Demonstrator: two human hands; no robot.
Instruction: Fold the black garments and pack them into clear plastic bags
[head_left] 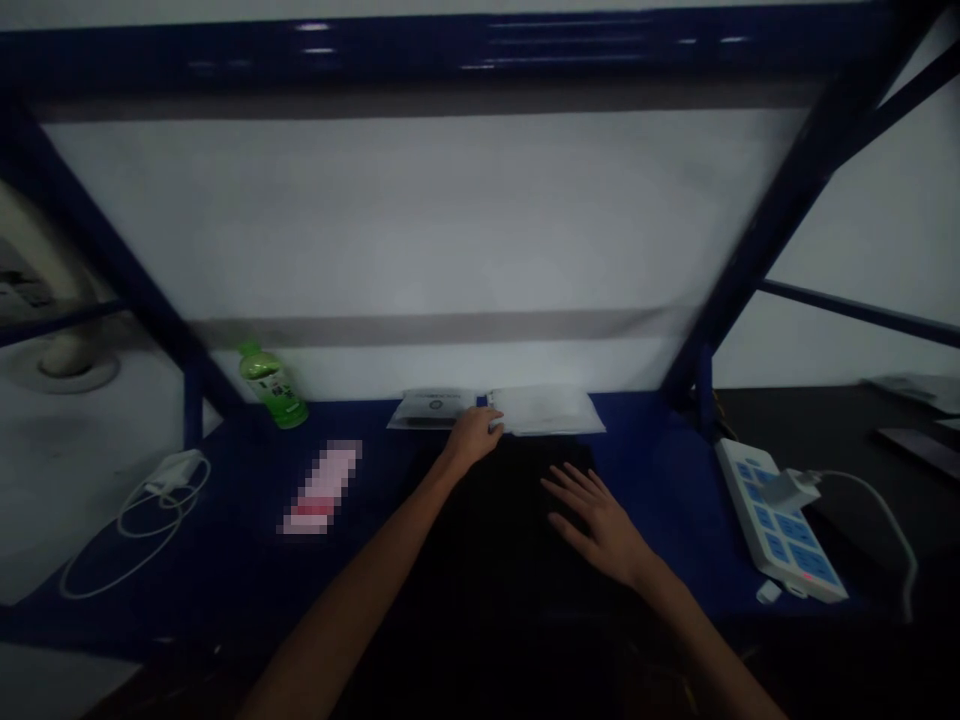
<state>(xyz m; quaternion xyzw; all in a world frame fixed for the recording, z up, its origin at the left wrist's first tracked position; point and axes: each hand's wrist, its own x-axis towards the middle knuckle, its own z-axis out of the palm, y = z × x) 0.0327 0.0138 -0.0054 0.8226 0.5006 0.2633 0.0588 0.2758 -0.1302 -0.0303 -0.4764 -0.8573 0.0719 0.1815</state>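
Note:
A black, flat, cloth-like item (517, 570) lies before me on the blue table, its outline hard to make out in the dim light. My right hand (596, 522) rests flat on its right side, fingers spread, holding nothing. At the item's far edge is my left hand (472, 436), fingers bent together and pointing right; what they grip, if anything, is hidden. Just beyond it lie two flat packets: a pale plastic one with dark print (436, 405) on the left, partly behind the hand, and a white one (546, 410) on the right.
On the left stand a green-capped drink bottle (274, 388), a blurred pink-and-white item (322, 488) and a white charger with coiled cable (174, 472). A white power strip (780, 520) with a plugged-in adapter lies at right. Blue metal posts (750, 255) frame the table.

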